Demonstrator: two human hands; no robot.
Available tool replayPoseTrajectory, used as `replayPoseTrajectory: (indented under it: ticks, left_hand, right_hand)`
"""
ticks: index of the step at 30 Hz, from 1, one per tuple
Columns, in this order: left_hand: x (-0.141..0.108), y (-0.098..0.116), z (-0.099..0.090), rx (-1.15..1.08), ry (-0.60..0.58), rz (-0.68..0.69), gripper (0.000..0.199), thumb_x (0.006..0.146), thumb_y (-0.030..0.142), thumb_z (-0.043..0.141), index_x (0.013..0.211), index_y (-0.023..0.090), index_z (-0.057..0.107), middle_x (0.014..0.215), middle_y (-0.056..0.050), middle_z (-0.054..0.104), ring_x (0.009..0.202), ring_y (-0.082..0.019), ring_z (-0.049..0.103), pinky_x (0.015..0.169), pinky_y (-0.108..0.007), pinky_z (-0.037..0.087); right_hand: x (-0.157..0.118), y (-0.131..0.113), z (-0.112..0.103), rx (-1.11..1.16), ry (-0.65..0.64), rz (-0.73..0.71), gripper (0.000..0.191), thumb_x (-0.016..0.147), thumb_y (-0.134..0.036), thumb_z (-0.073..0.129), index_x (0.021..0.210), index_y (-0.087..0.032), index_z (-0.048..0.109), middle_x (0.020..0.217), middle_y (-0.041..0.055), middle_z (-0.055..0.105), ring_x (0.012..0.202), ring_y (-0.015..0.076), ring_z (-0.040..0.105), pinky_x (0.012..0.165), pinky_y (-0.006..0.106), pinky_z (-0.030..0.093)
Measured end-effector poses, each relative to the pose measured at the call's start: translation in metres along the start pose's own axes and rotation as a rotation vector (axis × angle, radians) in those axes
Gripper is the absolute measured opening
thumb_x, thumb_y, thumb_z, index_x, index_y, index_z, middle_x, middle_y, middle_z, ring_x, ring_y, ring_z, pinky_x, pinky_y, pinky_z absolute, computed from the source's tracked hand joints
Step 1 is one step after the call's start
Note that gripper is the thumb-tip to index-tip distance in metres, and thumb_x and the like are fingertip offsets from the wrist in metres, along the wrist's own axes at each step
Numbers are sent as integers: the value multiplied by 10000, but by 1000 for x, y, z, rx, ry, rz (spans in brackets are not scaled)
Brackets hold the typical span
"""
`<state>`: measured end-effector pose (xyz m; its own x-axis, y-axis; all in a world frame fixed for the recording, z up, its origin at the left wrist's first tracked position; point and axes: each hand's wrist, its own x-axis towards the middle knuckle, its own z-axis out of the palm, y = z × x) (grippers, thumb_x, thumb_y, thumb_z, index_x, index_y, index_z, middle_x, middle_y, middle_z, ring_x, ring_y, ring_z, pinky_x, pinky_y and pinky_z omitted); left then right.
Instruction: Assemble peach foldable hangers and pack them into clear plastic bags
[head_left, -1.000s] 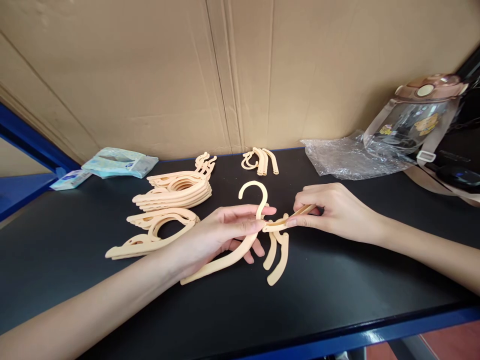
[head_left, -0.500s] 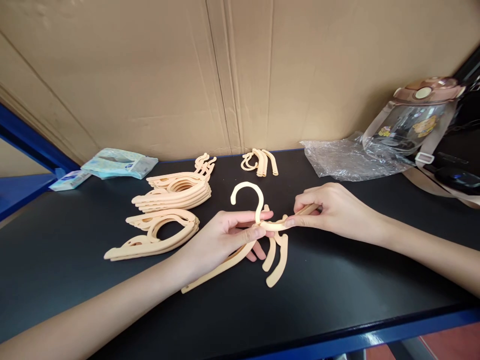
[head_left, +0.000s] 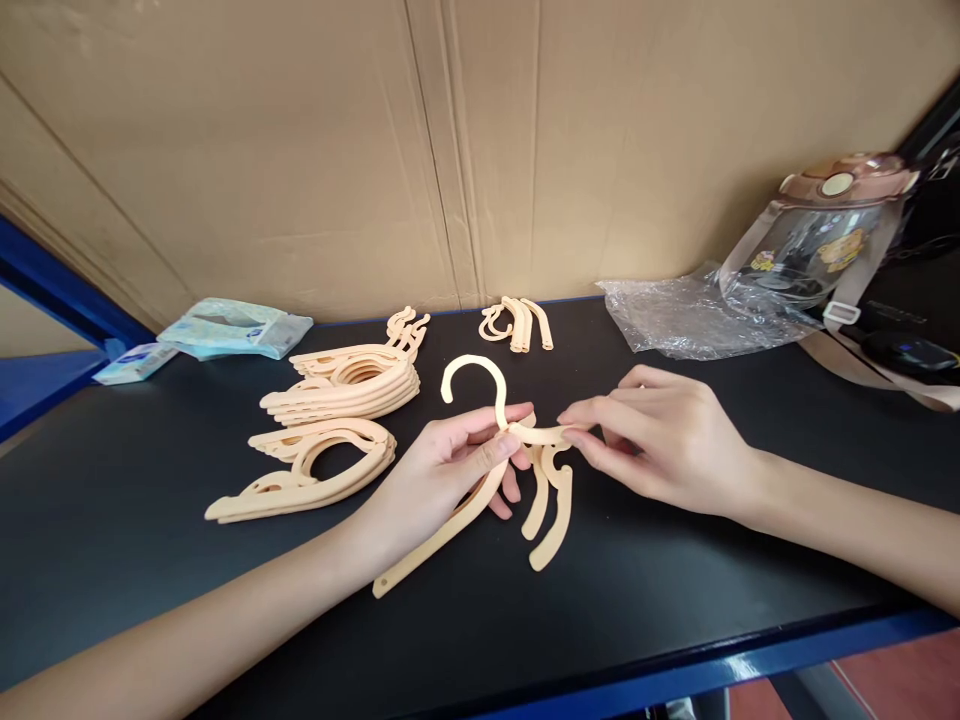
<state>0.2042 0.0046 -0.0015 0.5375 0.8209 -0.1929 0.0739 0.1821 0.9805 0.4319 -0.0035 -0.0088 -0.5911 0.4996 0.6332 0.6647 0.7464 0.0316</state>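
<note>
My left hand [head_left: 461,460] pinches a cream folding clothes hanger [head_left: 442,543] at its middle joint, thumb on top. Its hook [head_left: 501,398] curves up and to the left, and one long arm slants down toward me. At the other side, my right hand [head_left: 671,440] has thumb and fingertips closed on the end of the short piece that runs right from the joint. Just behind and below the fingers lie loose curved hanger pieces [head_left: 553,525] on the black tabletop, partly hidden by the held hanger and my left hand.
Stacked folded hangers [head_left: 315,497] lie left, with another pile [head_left: 352,400] behind. Several small hooks [head_left: 517,320] are at the back. Tissue packs [head_left: 225,328] sit back left. A clear plastic bag [head_left: 667,315] and strapped bottle [head_left: 802,250] stand back right, before a cardboard wall [head_left: 300,150].
My right hand has turned and shifted its fingertips left along the hanger, so the right arm piece no longer shows past the fingers. The hanger moved slightly left and up.
</note>
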Motion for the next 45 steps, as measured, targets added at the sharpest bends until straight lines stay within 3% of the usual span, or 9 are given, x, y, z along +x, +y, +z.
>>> replayPoseTrajectory:
  ticks: [6,11,16,22,28,31,38,41,45]
  left_hand:
    - [0,2,-1,9,-55,42,340,926,319,573,1238,188,598,910,-22,637,637,-90,598,581,-211,535]
    - [1,3,-2,138,-206,45,256,952,343,505,978,148,668,665,2,620,556,-106,595,551,-215,509]
    - [0,0,0,185,-276,2,241,935,361,528,861,147,614,704,1,629,573,-104,595,556,-214,477]
    - [-2,1,-1,177,-322,-54,427,874,285,636,1278,221,513,822,21,625,636,-89,569,590,-214,469]
    - [-1,-3,0,149,-164,52,410,867,335,628,1247,225,517,913,-21,598,711,-126,552,522,-211,469]
    - [-1,-5,0,134,-81,159,467,868,316,627,1295,246,449,1123,-72,588,893,-170,560,649,-261,519]
    - [-8,-10,1,815,-21,412,555,900,358,594,1399,261,371,1370,-75,508,1229,-228,453,1018,-386,353]
    - [-10,-11,2,1129,-126,546,601,840,507,633,1343,206,499,1406,-103,501,1309,-302,386,1063,-431,250]
    - [-12,-10,6,1210,-201,589,732,711,621,695,1251,139,585,1350,-137,561,1277,-357,420,1050,-445,218]
  right_hand:
    - [0,-4,0,45,-39,22,327,943,-266,519,1253,-167,554,899,43,732,722,148,655,673,280,491]
    - [6,-4,0,55,-151,-93,450,953,-375,495,1352,-167,484,1243,121,613,1026,203,608,854,330,510]
    - [8,-8,3,61,-196,-138,383,960,-435,455,1210,-179,594,1129,126,623,971,215,592,794,345,496]
    - [8,2,-4,162,-120,27,317,963,-451,434,980,-171,582,967,94,613,806,186,562,706,317,449]
    - [7,31,-6,205,-49,333,81,919,-242,509,851,-220,469,757,-7,534,598,118,480,569,246,389]
    - [5,44,-2,194,-106,410,49,902,-233,513,887,-227,467,684,-33,536,547,118,473,529,238,370]
    - [1,61,6,187,-301,526,104,895,-234,507,997,-222,523,802,-4,666,665,156,600,594,261,413]
    - [0,65,5,110,-336,534,98,909,-246,483,965,-223,561,808,2,672,686,166,608,591,269,412]
    - [-1,64,3,-38,-322,463,128,916,-260,495,954,-205,604,927,47,670,825,211,613,663,317,446]
